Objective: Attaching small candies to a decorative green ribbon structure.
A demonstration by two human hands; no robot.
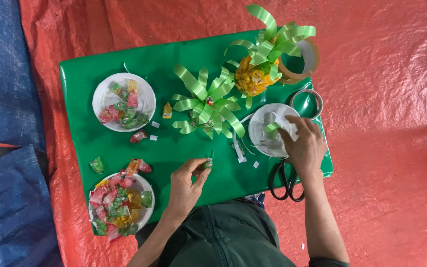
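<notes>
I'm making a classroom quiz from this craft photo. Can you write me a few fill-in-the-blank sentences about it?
1. The left hand pinches a small ____ candy.
2. The right hand reaches into a white ____.
3. The black scissors lie beside the ____ wrist.
4. The work board is wrapped in ____ paper.

Missing words: green; bowl; right; green

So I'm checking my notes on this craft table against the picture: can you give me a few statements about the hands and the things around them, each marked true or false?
1. The left hand pinches a small green wrapped candy. True.
2. The right hand rests in a bowl full of candies. False: it reaches into the nearly empty white bowl, which holds a green strip.
3. Black scissors lie at the near right edge of the green sheet. True.
4. The scissors are in the right hand. False: they lie untouched below it.
5. The candy pineapple stands by a tape roll. True.
</notes>
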